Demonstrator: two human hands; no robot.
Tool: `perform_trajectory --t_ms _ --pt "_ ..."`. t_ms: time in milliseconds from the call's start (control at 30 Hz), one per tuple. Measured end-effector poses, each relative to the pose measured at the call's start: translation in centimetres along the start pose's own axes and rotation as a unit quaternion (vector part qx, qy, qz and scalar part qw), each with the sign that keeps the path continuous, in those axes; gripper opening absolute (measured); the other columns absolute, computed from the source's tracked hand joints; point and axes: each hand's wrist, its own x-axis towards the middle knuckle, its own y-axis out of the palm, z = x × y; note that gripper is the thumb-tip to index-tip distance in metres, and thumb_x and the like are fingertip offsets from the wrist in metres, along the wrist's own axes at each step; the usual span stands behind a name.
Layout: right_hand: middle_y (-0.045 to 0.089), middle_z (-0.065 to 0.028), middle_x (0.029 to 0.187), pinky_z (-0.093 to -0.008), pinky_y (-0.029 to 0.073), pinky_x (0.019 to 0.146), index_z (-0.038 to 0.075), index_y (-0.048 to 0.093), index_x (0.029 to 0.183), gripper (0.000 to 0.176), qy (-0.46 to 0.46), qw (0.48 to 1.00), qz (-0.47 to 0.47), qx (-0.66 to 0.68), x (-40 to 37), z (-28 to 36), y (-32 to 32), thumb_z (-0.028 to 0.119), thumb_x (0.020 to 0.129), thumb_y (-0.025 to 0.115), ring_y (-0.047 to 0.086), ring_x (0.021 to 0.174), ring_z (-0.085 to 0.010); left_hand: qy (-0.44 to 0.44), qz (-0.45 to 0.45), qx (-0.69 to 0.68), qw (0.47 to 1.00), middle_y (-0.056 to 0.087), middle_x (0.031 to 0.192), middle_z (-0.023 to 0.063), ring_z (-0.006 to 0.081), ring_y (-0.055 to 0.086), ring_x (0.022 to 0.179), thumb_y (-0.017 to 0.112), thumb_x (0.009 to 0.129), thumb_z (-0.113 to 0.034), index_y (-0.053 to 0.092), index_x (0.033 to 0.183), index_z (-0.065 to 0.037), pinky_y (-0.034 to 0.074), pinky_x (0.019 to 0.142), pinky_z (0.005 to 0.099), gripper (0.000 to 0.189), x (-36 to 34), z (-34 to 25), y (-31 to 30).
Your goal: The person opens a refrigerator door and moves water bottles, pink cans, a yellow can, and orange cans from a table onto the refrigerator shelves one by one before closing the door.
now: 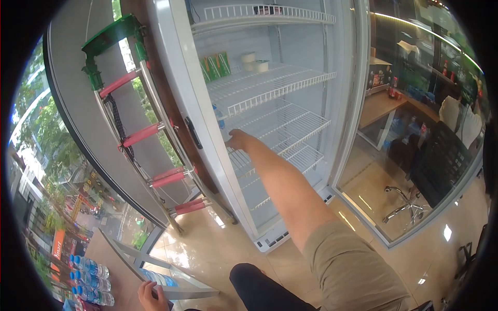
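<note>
My right hand (241,140) reaches into the open upright fridge (182,78), its fingers closed around the lower part of a water bottle (220,118) with a blue label. The bottle stands nearly upright by the left side of a middle wire shelf (290,124), partly hidden by the door frame and my fingers. My left hand (151,297) is low by the table edge, fingers loosely bent and apart, with nothing visible in them. Several water bottles (91,280) with blue caps lie on the table (122,269) to its left.
Green cartons (216,66) and white tubs (255,63) sit on the shelf above. A folding ladder (142,136) leans left of the fridge. The glass door (358,171) stands open at right, with an office chair (441,166) behind it. More bottles (160,278) show beside the table frame.
</note>
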Motion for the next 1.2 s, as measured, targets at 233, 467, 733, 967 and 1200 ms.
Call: perform_trajectory --t_ms 233,467,733,967,1200 --pt "0.072 -0.0237 0.129 -0.0500 0.053 0.106 0.006 0.075 0.127 0.040 -0.115 0.984 -0.121 -0.066 -8.3 -0.6 -1.3 0.031 0.096 0.074 0.069 0.120 -0.0405 -0.064 0.007 -0.040 0.997 0.071 0.119 0.0205 0.0411 0.066 0.114 0.078 0.088 -0.006 0.074 0.110 -0.002 0.052 0.103 0.0484 0.023 -1.5 0.6 0.6" --pt "0.074 -0.0060 0.109 -0.0287 0.053 0.093 -0.001 0.073 0.116 0.023 -0.174 0.889 -0.299 0.299 -26.0 0.9 1.4 0.019 0.109 0.066 0.067 0.101 -0.0155 -0.033 -0.037 -0.062 0.997 0.074 0.113 0.0149 0.0370 0.069 0.112 0.081 0.089 -0.017 0.078 0.112 -0.008 0.054 0.100 0.0492 0.025 -1.8 0.3 0.2" --pt "0.070 -0.0139 0.103 -0.0372 0.053 0.093 -0.001 0.069 0.106 0.010 -0.394 0.901 0.051 0.174 -42.0 16.4 23.3 0.007 0.102 0.065 0.067 0.098 -0.0285 -0.181 -0.072 -0.183 0.964 0.076 0.113 0.0195 0.0401 0.072 0.108 0.071 0.092 -0.011 0.078 0.113 -0.007 0.057 0.097 0.0482 0.023 -2.0 0.8 -0.1" --pt "0.065 -0.0218 0.139 -0.0472 0.048 0.111 -0.001 0.066 0.133 0.036 -0.473 0.845 0.217 0.122 -46.1 29.0 32.9 0.010 0.098 0.068 0.061 0.131 -0.0418 -0.265 -0.254 -0.488 0.792 0.077 0.109 0.0087 0.0158 0.071 0.101 0.058 0.098 -0.003 0.075 0.115 0.003 0.057 0.091 0.0307 0.024 -4.4 6.5 -1.1" --pt "0.049 -0.0230 0.164 -0.0538 0.028 0.130 0.004 0.059 0.149 0.057 -0.492 0.837 0.217 -0.100 -45.8 31.2 40.2 0.035 0.103 0.066 0.044 0.153 -0.0381 -0.289 -0.444 -0.250 0.810 0.062 0.132 0.0162 0.0264 0.059 0.127 0.066 0.089 0.000 0.057 0.137 0.001 0.049 0.110 0.0403 0.049 -6.3 14.5 -6.0"
